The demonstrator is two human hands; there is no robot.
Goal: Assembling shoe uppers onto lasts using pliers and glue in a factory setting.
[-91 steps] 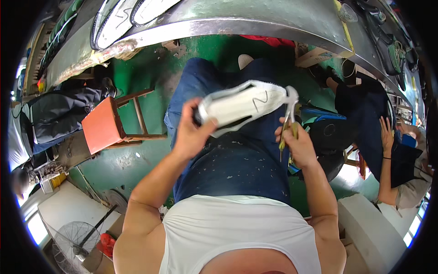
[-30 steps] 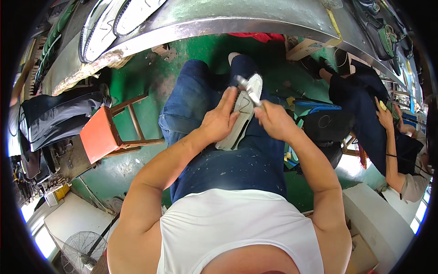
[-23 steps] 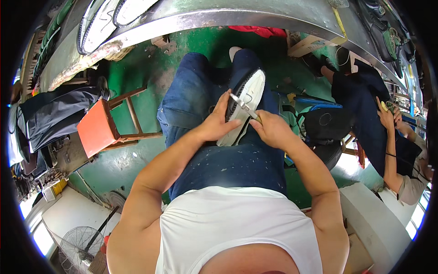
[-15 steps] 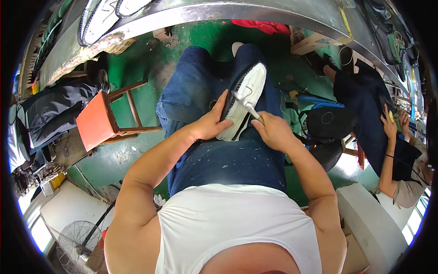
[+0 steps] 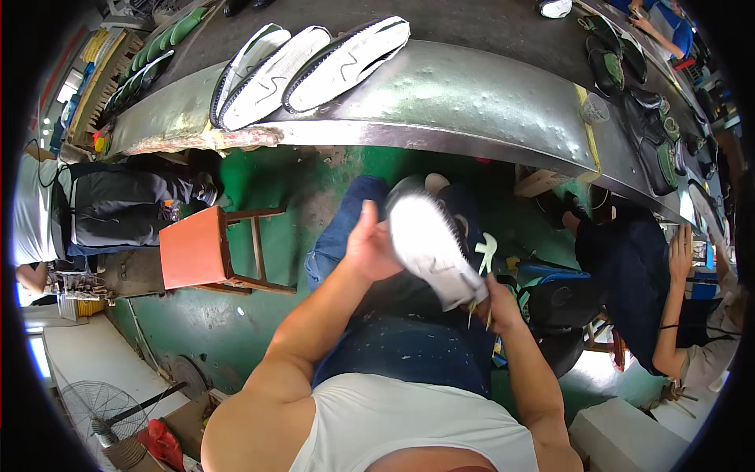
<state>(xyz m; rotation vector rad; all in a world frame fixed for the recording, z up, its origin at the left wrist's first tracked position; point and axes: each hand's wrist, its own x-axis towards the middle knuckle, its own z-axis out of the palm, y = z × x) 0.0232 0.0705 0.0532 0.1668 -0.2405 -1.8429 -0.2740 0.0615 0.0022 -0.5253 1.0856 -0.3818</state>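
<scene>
A shoe [image 5: 429,242] with a white bottom and a dark stitched edge is tilted over my lap, its underside towards me and smeared by motion. My left hand [image 5: 373,250] is at the shoe's left side, thumb stretched up and away from it; the other fingers are partly hidden behind the shoe. My right hand [image 5: 502,307] is closed round the narrow lower right end. Thin tan pieces stick out beside its fingers. Just above it shows a pale forked thing [image 5: 486,252] whose kind I cannot tell. The metal-headed tool cannot be made out.
Three white-bottomed shoes [image 5: 314,69] lie soles up on the metal-edged bench [image 5: 487,82] ahead. A red-topped stool [image 5: 195,248] stands to the left, a wire fan [image 5: 94,413] behind it. A co-worker [image 5: 676,307] sits at the right; another person [image 5: 118,208] is at the left.
The shoe has turned so its rounded end points up and left. My right hand has moved from above the sole to the shoe's lower end. The view has tilted up, showing more bench.
</scene>
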